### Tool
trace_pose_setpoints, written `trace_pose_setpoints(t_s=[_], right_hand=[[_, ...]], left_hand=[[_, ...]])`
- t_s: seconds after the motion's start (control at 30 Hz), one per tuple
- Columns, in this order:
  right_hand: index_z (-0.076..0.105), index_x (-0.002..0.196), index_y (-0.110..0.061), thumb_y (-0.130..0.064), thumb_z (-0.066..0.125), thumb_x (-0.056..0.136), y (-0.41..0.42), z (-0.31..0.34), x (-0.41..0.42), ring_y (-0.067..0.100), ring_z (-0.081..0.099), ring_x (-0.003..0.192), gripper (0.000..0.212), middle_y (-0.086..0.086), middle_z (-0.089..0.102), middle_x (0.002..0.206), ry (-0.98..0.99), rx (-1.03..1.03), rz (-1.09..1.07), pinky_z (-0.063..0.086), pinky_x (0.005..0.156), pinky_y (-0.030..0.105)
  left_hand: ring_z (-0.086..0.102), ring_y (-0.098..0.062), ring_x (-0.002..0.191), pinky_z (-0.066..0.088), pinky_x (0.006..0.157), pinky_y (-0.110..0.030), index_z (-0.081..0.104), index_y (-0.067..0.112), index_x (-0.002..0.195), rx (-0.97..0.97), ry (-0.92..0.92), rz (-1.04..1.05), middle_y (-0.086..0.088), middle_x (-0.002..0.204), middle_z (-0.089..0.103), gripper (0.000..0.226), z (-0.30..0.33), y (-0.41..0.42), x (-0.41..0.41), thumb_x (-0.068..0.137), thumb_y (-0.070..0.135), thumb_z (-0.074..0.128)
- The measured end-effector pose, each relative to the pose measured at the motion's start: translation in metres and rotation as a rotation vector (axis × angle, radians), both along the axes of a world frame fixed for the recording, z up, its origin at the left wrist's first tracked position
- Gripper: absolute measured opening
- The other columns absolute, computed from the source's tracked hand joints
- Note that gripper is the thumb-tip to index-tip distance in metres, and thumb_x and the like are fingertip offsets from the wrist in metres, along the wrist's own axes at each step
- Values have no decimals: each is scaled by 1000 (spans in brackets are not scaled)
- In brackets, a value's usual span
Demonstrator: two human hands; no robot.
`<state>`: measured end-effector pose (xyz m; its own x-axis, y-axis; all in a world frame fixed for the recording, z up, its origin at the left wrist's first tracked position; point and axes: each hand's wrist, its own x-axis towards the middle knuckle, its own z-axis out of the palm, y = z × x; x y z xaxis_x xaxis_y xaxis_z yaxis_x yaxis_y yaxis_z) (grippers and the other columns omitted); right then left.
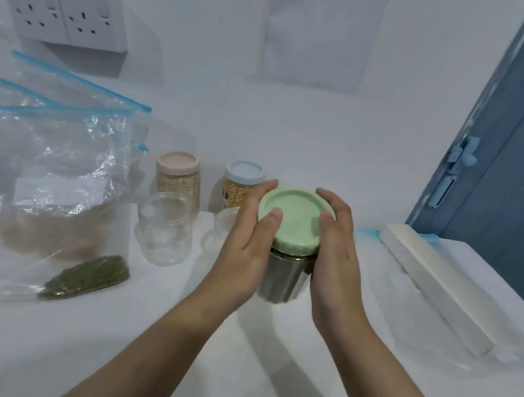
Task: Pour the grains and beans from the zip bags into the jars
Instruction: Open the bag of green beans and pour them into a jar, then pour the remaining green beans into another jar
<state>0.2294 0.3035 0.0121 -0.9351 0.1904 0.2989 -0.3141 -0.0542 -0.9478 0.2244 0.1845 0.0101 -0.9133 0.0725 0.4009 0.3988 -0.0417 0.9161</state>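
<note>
Evidently both hands' grips clasped the green lid (pixel 290 217) of a jar (pixel 281 276): left hand (pixel 248 240) at nine o'clock, right hand (pixel 335 242) at three. Capping or uncapping was unclear; zip bags (pixel 53 189) awaited pouring.

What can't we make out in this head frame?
- Green-lid jar: contents, motion-blurred and covered by left hand and right hand.
- Second empty jar: mostly hidden behind the left hand.
- Wall paper: text too small, top cut off.
- Zip bags: label washed out, count unclear from overlap.
</note>
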Motion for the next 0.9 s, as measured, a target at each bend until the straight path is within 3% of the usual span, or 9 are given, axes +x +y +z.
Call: trace_pose_setpoints(t_s=[0.1,0.23,0.33,0.43,0.6,0.7,0.9], right_hand=[[57,117,-44,-27,36,105,11,39,-29,4,62,97,29,-14,64,111,107,14,-54,49,81,25],[58,122,-41,-30,37,104,31,66,-81,6,61,103,29,-12,64,118,186,10,-77,52,88,30],[57,125,-38,-29,38,106,51,70,-128,4,63,101,28,-12,65,115,173,-28,-53,52,83,25],[56,126,-34,-26,36,106,69,57,-171,1,62,95,29,-13,64,112,101,-7,-46,50,74,20],[54,127,-28,-22,34,106,88,4,-231,3,61,94,29,-12,62,109,-53,30,-44,49,83,26],[53,128,-24,-22,34,106,98,-22,-254,3,60,92,29,-11,62,107,-141,70,13,48,79,25],[49,127,-28,-21,31,105,109,-51,-274,11,55,80,30,-1,59,99,-301,84,146,46,59,21]], left_hand=[[52,-12,125,43,105,-23,41,25,141,18,94,14,0,137,51,36,37,16,-31,105,29,41],[47,-20,132,37,113,-42,39,21,143,-4,192,59,-6,143,47,49,62,41,-88,97,39,38],[43,-21,136,34,115,-46,37,14,145,-25,224,109,-8,146,44,54,65,63,-136,97,38,35],[40,-19,138,32,116,-42,36,13,147,-80,163,147,-6,148,42,52,51,82,-180,99,35,32],[42,-18,135,32,114,-31,38,10,146,-167,-12,194,-6,147,45,40,5,101,-234,106,12,32],[47,-21,130,36,112,-37,40,12,145,-188,-132,220,-9,142,49,40,-22,108,-255,106,13,32],[53,-22,120,43,106,-42,42,16,143,-226,-265,274,-9,135,54,40,-54,115,-273,105,19,32]])
